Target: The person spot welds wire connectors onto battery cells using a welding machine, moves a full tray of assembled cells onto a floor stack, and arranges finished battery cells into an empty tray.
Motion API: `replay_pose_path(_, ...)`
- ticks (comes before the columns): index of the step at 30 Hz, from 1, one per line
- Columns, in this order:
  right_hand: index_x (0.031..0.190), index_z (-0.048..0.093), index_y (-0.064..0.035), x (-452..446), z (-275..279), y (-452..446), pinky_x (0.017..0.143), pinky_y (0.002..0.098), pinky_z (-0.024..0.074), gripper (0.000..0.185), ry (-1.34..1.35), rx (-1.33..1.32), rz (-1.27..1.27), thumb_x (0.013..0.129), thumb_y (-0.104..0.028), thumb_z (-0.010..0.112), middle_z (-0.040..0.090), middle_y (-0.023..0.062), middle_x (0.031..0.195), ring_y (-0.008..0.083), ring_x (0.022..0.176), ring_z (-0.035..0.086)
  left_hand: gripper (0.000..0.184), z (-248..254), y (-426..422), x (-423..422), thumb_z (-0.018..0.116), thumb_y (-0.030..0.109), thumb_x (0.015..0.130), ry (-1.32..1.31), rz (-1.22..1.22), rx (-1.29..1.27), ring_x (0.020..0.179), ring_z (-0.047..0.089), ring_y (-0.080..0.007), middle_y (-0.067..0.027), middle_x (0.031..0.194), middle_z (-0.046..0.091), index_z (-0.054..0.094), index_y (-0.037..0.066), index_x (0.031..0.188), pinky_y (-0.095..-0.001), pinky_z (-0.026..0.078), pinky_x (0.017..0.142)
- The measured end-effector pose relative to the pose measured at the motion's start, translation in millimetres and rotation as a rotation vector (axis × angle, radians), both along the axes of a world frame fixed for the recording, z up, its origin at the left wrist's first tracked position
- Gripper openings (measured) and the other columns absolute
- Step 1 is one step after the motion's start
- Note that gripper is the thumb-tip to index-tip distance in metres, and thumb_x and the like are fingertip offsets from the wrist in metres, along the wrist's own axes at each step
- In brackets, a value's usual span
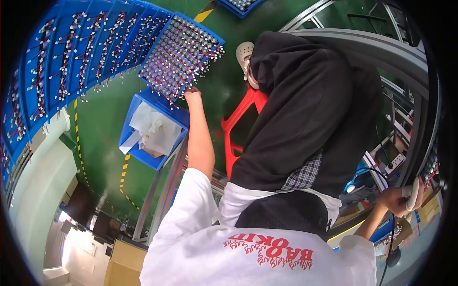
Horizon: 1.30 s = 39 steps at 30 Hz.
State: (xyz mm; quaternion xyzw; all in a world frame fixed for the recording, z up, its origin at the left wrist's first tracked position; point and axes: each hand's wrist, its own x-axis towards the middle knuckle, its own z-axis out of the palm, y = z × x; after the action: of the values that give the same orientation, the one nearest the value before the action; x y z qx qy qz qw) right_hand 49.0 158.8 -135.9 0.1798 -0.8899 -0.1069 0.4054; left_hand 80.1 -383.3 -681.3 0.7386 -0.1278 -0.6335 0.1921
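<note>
My left hand reaches out to the near right corner of a blue tray. Rows of silver-topped, purple-sided cylinders with red wires and white connectors fill that tray. The hand's fingers look closed at the tray's edge; what lies between them is too small to make out. On the other side, my right hand is beside the workbench frame at the far right, its fingers curled together. White coverings show on its fingers. Whatever it grips, if anything, is hidden.
Blue racks of wired parts line the upper left. Below the tray, a blue bin contains white paper. A red stool stands near my leg. Metal framing runs along the right, with a black cable hanging down.
</note>
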Motion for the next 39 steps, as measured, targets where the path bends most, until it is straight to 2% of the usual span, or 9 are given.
replay_pose_path(13, 0.092, 0.065, 0.0086, -5, -3, 0, 0.065, 0.0321, 0.057, 0.026, 0.04, 0.004, 0.041, 0.101, -0.013, 0.054, 0.065, 0.0165, 0.088, 0.0245, 0.073, 0.067, 0.006, -10, -15, 6, 0.057, 0.017, 0.093, -0.019, 0.05, 0.166, 0.053, 0.054, -0.0075, 0.0086, 0.074, 0.06, 0.062, 0.019, 0.089, -0.0226, 0.043, 0.053)
replay_pose_path(20, 0.092, 0.066, 0.0076, -6, -5, -1, 0.064, 0.0329, 0.0563, 0.024, 0.026, -0.052, 0.069, 0.101, -0.011, 0.054, 0.065, 0.0167, 0.088, 0.0248, 0.073, 0.066, 0.021, -14, -22, 23, 0.043, 0.02, 0.097, 0.141, -0.083, 0.181, 0.076, 0.069, -0.017, -0.0012, 0.09, 0.072, 0.063, 0.012, 0.099, -0.035, 0.051, 0.069)
replay_pose_path(25, 0.095, 0.067, 0.0086, 0, -2, -4, 0.064, 0.0364, 0.0567, 0.018, -0.065, -0.053, 0.01, 0.098, -0.002, 0.053, 0.066, 0.0188, 0.093, 0.0284, 0.076, 0.067, 0.022, 9, 6, 42, 0.05, 0.016, 0.095, 0.115, -0.239, 0.124, 0.101, 0.067, -0.0257, -0.0109, 0.112, 0.066, 0.057, 0.005, 0.112, -0.037, 0.057, 0.08)
replay_pose_path(31, 0.1, 0.072, 0.0029, -1, 7, -28, 0.069, 0.0368, 0.0548, 0.022, -0.21, -0.244, 0.001, 0.079, 0.003, 0.066, 0.07, 0.0165, 0.094, 0.0285, 0.08, 0.069, 0.034, 84, 70, 98, 0.059, 0.016, 0.095, 0.202, -1.035, 0.094, 0.105, 0.066, -0.0249, -0.0155, 0.116, 0.066, 0.055, 0.004, 0.126, -0.0322, 0.057, 0.082)
replay_pose_path(35, 0.095, 0.074, -0.0068, -7, 12, -36, 0.063, 0.0324, 0.0509, 0.023, -0.174, -0.387, 0.06, 0.075, 0.002, 0.068, 0.072, 0.0076, 0.094, 0.0237, 0.077, 0.068, 0.025, 61, 70, 151, 0.063, 0.017, 0.095, 0.234, -1.662, 0.035, 0.089, 0.066, -0.0152, -0.0091, 0.103, 0.069, 0.065, 0.001, 0.115, -0.0269, 0.053, 0.075)
replay_pose_path(36, 0.095, 0.074, -0.007, -7, 13, -37, 0.063, 0.0329, 0.0512, 0.023, -0.18, -0.438, 0.085, 0.074, 0.001, 0.069, 0.072, 0.0074, 0.093, 0.0233, 0.076, 0.068, 0.025, 66, 73, 163, 0.066, 0.017, 0.093, 0.425, -1.87, -0.427, 0.086, 0.064, -0.0135, -0.0075, 0.101, 0.069, 0.067, 0.0, 0.111, -0.0257, 0.052, 0.073)
replay_pose_path(37, 0.094, 0.074, -0.0073, -6, 15, -38, 0.063, 0.0334, 0.0515, 0.022, -0.186, -0.485, 0.11, 0.073, 0.0, 0.071, 0.072, 0.0072, 0.092, 0.023, 0.075, 0.068, 0.025, 103, 78, 162, 0.067, 0.016, 0.092, 0.353, -1.887, -0.248, 0.092, 0.064, -0.0142, -0.0075, 0.103, 0.069, 0.068, -0.001, 0.111, -0.0267, 0.051, 0.081)
replay_pose_path(38, 0.093, 0.074, -0.0074, -4, 17, -40, 0.063, 0.0337, 0.0518, 0.022, -0.206, -0.543, 0.143, 0.072, 0.0, 0.071, 0.071, 0.0064, 0.091, 0.0227, 0.075, 0.068, 0.025, 32, 64, 196, 0.066, 0.014, 0.092, 0.413, -1.802, -0.284, 0.092, 0.064, -0.014, -0.0072, 0.103, 0.07, 0.067, -0.001, 0.111, -0.0265, 0.051, 0.079)
replay_pose_path(39, 0.093, 0.074, -0.0076, -2, 19, -42, 0.063, 0.0339, 0.0522, 0.022, -0.225, -0.595, 0.175, 0.071, -0.001, 0.072, 0.071, 0.0057, 0.09, 0.0223, 0.075, 0.068, 0.025, 58, 67, 198, 0.065, 0.014, 0.092, 0.385, -1.815, -0.301, 0.086, 0.064, -0.0126, -0.0083, 0.101, 0.07, 0.066, -0.001, 0.112, -0.0245, 0.051, 0.072)
